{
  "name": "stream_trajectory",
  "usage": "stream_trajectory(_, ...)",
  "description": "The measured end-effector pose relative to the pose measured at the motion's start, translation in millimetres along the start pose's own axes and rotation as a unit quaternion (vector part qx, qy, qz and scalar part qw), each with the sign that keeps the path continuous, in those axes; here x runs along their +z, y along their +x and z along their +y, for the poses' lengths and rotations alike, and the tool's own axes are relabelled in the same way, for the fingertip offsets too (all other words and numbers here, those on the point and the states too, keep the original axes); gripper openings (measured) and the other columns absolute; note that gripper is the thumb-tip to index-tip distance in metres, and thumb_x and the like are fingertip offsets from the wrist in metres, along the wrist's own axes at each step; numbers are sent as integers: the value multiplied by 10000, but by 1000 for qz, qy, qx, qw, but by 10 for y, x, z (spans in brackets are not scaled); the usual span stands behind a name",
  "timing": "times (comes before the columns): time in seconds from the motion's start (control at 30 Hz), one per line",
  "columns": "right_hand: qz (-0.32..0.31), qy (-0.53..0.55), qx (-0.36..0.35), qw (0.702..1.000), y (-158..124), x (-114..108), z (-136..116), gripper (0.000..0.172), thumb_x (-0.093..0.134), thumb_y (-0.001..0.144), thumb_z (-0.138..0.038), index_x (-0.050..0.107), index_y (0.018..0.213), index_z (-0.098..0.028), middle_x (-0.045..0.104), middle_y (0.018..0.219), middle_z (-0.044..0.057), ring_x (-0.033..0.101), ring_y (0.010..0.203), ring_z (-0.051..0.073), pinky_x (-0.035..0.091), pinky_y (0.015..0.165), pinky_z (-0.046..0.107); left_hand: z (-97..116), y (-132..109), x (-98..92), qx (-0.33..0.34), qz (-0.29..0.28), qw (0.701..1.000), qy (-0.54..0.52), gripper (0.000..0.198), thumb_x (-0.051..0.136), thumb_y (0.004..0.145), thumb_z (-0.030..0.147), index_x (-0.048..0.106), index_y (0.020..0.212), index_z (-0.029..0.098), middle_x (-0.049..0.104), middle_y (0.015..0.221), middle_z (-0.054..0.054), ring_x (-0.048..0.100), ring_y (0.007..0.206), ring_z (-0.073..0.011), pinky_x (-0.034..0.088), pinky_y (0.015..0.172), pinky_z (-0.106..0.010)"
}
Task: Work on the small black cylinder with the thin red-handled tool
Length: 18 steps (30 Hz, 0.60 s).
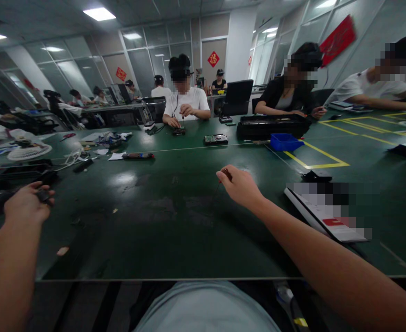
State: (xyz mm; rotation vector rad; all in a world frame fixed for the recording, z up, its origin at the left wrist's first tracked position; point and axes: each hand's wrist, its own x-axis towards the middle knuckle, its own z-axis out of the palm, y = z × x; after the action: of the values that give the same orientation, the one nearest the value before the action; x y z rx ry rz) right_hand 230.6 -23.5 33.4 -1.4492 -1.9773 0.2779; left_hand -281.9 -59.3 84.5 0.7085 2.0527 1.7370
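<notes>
My right hand [242, 186] is closed around a screwdriver [218, 190], whose thin shaft points down toward the green tabletop [147, 240]. Most of its handle is hidden by my fingers. Over at the left side of the table, my left hand [26, 205] curls its fingers around a small dark object [44, 195] of a kind I cannot make out. Beyond my hands lie a dark, long electric screwdriver [138, 156] and an open device with a green circuit board [215, 139].
A blue bin [285, 142] stands before a long black casing [273, 126]. At right lies a white booklet [322, 216]. Cables [73, 159] and a white fan [29, 151] occupy the left. Across the table, a person in white [189, 103] works on a small device.
</notes>
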Motion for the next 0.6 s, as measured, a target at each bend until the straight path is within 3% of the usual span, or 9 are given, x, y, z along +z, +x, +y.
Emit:
stream_trajectory(0.07,2,9,-2,1000,-6,-3,-6,269,461,984,-401,627,911,-203,689,783,41,601,685,184,381,617,309,45,-159,253,-29,-20,998,-57,189,349,798,-20,433,839,145,441,728,5,441,551,-98,338,486,-191)
stream_trajectory(0.27,-1,6,-15,1000,-15,-7,-24,266,474,979,-402,635,916,-200,691,780,43,602,678,183,389,617,311,27,-617,974,-43,-209,969,-125,181,481,778,40,551,901,152,523,785,-11,510,643,-122,396,518,-216)
stream_trajectory(0.4,-2,6,-25,1000,-18,-5,-22,260,480,979,-401,634,906,-205,692,782,40,604,679,182,387,615,312,108,-1081,1362,-79,-347,914,-193,190,466,803,88,592,934,144,542,814,-51,531,695,-150,441,557,-258)
stream_trajectory(0.47,-5,11,-29,1000,-23,-7,-24,259,478,980,-402,636,917,-206,697,790,40,607,683,181,394,619,311,142,-1328,1544,-79,-386,897,-201,242,462,796,124,608,990,126,553,846,-60,541,703,-153,449,573,-271)
stream_trajectory(0.6,-9,10,-32,999,-30,-10,-32,265,474,980,-398,647,937,-202,706,800,48,615,695,186,407,631,315,97,-1788,1908,-26,-468,866,-174,477,523,642,17,579,1095,156,574,956,-50,554,761,-121,459,683,-260)
